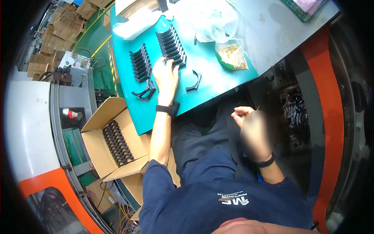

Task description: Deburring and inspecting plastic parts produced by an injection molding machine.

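Observation:
My left hand (pixel 166 76) reaches over the green table mat with its fingers curled on the near end of a row of nested black curved plastic brackets (pixel 170 43). Its fingertips grip the bracket at that end. To its left lies a second, shorter row of brackets (pixel 140 63), and below that are loose brackets (pixel 147 91). One more C-shaped bracket (pixel 194 81) lies alone to the right of the hand. My right hand (pixel 253 130) is off the table above my lap, partly blurred, fingers curled together; what they hold, if anything, I cannot make out.
An open cardboard box (pixel 102 146) with stacked black brackets stands left of my lap. On the table are a bag of small brass-coloured pieces (pixel 232 56), clear plastic bags (pixel 210 19) and a white bag (pixel 136 27). Orange-and-white machinery (pixel 37 124) stands at the left.

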### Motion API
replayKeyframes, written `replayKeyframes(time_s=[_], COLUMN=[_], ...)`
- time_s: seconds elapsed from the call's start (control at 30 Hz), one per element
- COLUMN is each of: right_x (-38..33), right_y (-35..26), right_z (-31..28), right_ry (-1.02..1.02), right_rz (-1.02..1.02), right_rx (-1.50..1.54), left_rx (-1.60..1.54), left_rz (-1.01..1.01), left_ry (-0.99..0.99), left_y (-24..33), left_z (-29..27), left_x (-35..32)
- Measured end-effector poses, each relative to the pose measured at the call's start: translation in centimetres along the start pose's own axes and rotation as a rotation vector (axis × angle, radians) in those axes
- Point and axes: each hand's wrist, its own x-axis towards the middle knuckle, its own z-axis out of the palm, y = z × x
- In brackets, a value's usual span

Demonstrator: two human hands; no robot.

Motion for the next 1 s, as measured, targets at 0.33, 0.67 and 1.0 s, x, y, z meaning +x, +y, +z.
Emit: replayKeyframes(time_s=[0.33, 0.67, 1.0], right_x=[-1.0, -1.5, -4.6], right_y=[-0.3, -3.9, -6.3], right_z=[0.8, 0.6, 1.6], right_ry=[-0.057, -0.3, -0.364], right_rz=[0.053, 0.118, 0.196], right_rx=[0.004, 0.107, 0.339], left_rx=[-0.251, -0.594, -1.387], left_rz=[-0.107, 0.163, -0.439], left_ry=[-0.277, -0.194, -0.079], left_y=[7.3, 13.3, 15.1], left_z=[-2.6, -15.7, -19.6], left_x=[-5.7, -8.8, -12.7])
